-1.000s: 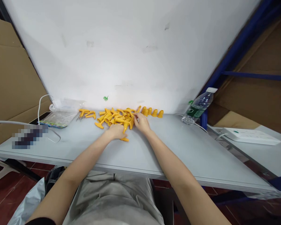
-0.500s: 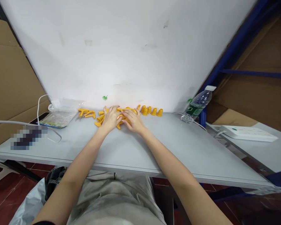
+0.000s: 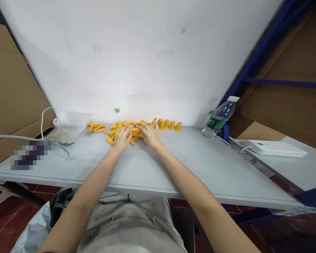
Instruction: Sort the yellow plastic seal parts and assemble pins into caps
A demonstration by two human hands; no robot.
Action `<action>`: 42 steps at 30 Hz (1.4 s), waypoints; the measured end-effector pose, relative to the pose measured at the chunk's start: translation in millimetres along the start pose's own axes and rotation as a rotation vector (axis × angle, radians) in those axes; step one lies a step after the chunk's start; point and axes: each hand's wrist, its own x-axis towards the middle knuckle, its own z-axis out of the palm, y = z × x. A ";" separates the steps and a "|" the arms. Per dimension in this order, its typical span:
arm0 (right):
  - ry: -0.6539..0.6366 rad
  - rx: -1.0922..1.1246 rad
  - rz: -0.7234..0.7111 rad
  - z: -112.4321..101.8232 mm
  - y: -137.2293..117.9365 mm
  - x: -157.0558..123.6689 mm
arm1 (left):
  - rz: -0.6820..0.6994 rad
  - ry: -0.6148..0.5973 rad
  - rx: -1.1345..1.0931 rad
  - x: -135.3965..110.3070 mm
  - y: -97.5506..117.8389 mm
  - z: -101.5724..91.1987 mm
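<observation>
A heap of yellow plastic parts (image 3: 111,140), several with a curved, handle-like shape, lies at the back of the grey table. My left hand (image 3: 121,140) is at the front of the heap with its fingers bent around one end of a yellow plastic part (image 3: 134,130). On the other side, my right hand (image 3: 151,136) has its fingers curled over the same part. Fingertips and pieces overlap, so the exact grip is partly hidden. Right of the heap, several yellow cup-shaped pieces (image 3: 172,125) stand upright in a row.
Two yellow handle-like parts (image 3: 96,127) lie left of the heap beside small metal screws (image 3: 89,133). Farther left are clear plastic bags (image 3: 63,134) and a white cable (image 3: 64,151). A water bottle (image 3: 218,117) leans at the right, near a white power strip (image 3: 276,148).
My left hand's spread fingers have drawn back and bent, uncovering more of the heap. My right hand stays over the right side, its fingers more curled. The view has shifted slightly.
</observation>
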 end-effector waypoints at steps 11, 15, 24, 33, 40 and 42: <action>-0.015 -0.054 0.007 2.1 4.0 -1.0 | -0.195 -0.099 -0.179 2.9 6.6 2.5; -0.002 -0.066 0.000 3.3 3.8 -0.7 | -0.171 -0.082 -0.145 2.5 6.9 -2.3; -0.001 -0.057 -0.032 1.7 0.9 -0.6 | -0.009 0.078 0.136 -2.1 1.7 -12.4; 0.032 -0.061 -0.035 -1.1 -5.8 1.9 | 0.182 0.033 0.065 0.4 -6.4 5.0; 0.025 -0.122 -0.030 -8.5 -10.3 11.5 | 0.156 0.050 0.210 4.7 -3.2 9.1; 0.005 -0.147 -0.035 -14.8 -10.8 16.8 | 0.162 0.052 0.238 11.1 -1.5 5.2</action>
